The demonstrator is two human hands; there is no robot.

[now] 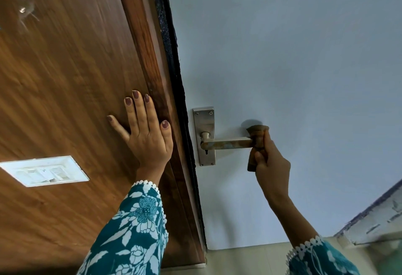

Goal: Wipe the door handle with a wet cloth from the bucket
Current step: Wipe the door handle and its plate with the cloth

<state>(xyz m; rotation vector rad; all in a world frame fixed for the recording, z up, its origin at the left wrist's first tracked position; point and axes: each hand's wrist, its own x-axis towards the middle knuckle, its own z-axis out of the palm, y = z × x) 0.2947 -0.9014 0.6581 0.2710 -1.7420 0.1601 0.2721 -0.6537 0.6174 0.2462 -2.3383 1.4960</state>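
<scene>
A metal lever door handle point(226, 144) with a tarnished bar juts from a steel backplate point(204, 122) on a pale blue door point(304, 57). My right hand point(272, 166) is closed around a brown cloth point(256, 135), which is wrapped over the free end of the lever. My left hand point(145, 129) lies flat with fingers spread on the brown wooden panel point(65, 79), just left of the door frame edge. The bucket is out of view.
A white switch plate point(44, 171) is set in the wooden panel at the left. A dark gap point(178, 79) runs between the frame and the door. A pale, chipped ledge point(378, 222) shows at the lower right.
</scene>
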